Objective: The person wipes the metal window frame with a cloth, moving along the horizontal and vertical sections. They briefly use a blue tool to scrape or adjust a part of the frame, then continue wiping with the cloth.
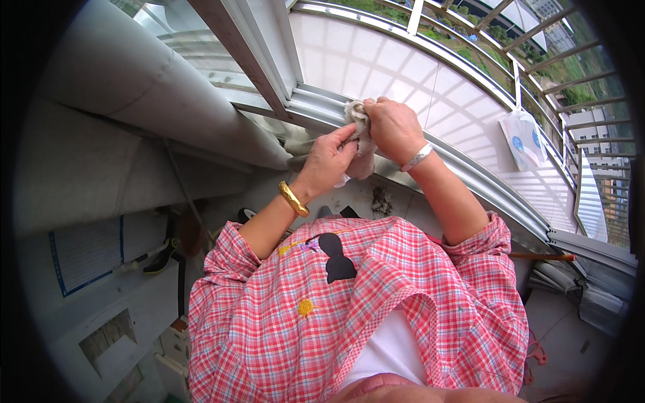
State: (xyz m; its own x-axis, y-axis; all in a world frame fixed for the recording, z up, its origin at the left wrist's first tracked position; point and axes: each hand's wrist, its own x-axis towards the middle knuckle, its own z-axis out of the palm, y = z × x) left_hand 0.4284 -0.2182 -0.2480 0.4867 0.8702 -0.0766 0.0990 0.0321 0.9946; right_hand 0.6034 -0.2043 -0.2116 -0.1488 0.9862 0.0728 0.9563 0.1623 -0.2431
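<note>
A bunched, greyish cloth [364, 162] is held between my two hands over the metal sliding-window track [322, 104]. My right hand [395, 126] grips the upper end of the cloth, its wrist wearing a silver-coloured bracelet [417, 157]. Lower down and to the left, my left hand [326, 163] pinches the cloth between thumb and fingers. A gold-coloured bangle [293, 199] circles my left wrist. Part of the cloth hangs down on the near side of the track. Whether the folded top touches the rails cannot be made out.
A thick pale pipe [166, 85] stands at the left, beside the window frame [247, 55]. Beyond the track lies a tiled ledge [368, 60], bounded by metal bars [519, 85]. A plastic bag [523, 138] hangs there. Dark debris [381, 201] lies on the floor below.
</note>
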